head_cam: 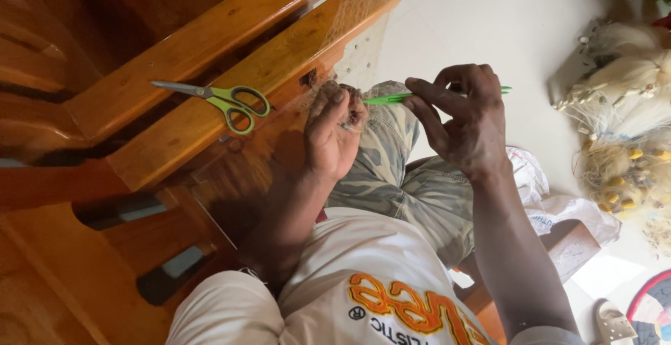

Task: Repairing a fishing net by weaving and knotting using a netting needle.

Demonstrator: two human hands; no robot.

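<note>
My left hand (330,134) pinches a bunched, brownish edge of fine fishing net (360,55) against the wooden bench arm (231,100). My right hand (465,118) holds a slim green netting needle (386,97), its tip pointing left toward the pinched net. The two hands are close together above my knee in camouflage trousers (391,170). The near-transparent net drapes over the end of the wooden rail.
Green-handled scissors (227,100) lie on the wooden rail to the left. A heap of pale net with yellow and white floats (622,121) sits on the floor at right. A white plastic bag (559,205), a wooden stool (570,243) and a sandal (615,324) are near my right side.
</note>
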